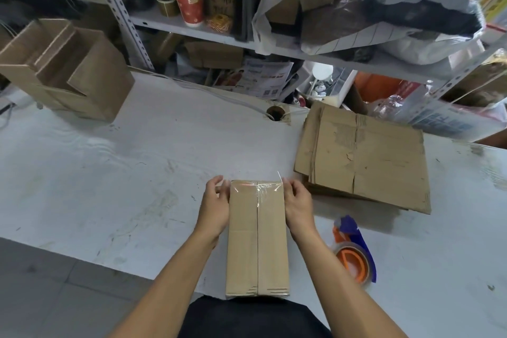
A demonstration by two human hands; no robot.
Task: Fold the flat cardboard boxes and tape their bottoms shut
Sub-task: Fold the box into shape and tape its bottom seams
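Note:
A folded cardboard box [258, 239] stands on the white table in front of me, bottom flaps up and closed along a centre seam. Clear tape [259, 188] runs across its far end and down the seam. My left hand [215, 207] presses against the box's far left side with its fingers laid along the edge. On the far right side, my right hand [297, 204] touches the tape end at the corner with its fingertips. A stack of flat cardboard boxes [365, 156] lies to the right.
An orange and blue tape dispenser [354, 252] lies right of the box. Folded open boxes [65, 68] stand at the table's far left. Cluttered metal shelves [274, 46] rise behind the table [137, 173]. A cable hole [275, 112] sits at the table's back edge.

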